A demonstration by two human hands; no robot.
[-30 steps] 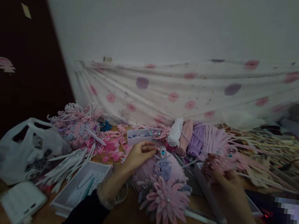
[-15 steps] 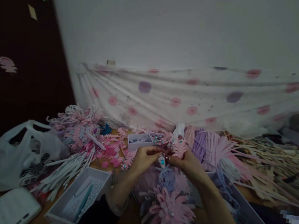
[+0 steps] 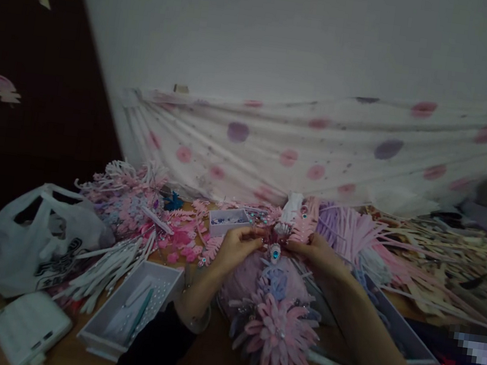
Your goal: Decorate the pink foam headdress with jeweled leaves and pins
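Observation:
My left hand (image 3: 235,248) and my right hand (image 3: 315,255) meet above the middle of the table, both pinching a pink flower headpiece (image 3: 271,297). A small ornament with a blue gem (image 3: 275,254) sits between my fingertips at the top of the piece. My right hand also grips a pink feathery leaf piece (image 3: 301,227) against it. A large pink felt flower (image 3: 277,338) and a lilac flower (image 3: 273,280) hang on the front of the headpiece below my hands.
A white plastic bag (image 3: 39,236) lies left, a white box (image 3: 29,329) near it. White trays stand left (image 3: 130,311) and right (image 3: 402,338). A small gem tray (image 3: 228,221) sits behind pink cutouts (image 3: 132,207). Lilac and cream strips (image 3: 418,253) pile right, before a dotted cloth (image 3: 319,150).
My right hand came in from the tray at the right with a pink leaf piece and joined my left hand at the gem ornament. Both hands now hold the headpiece slightly higher.

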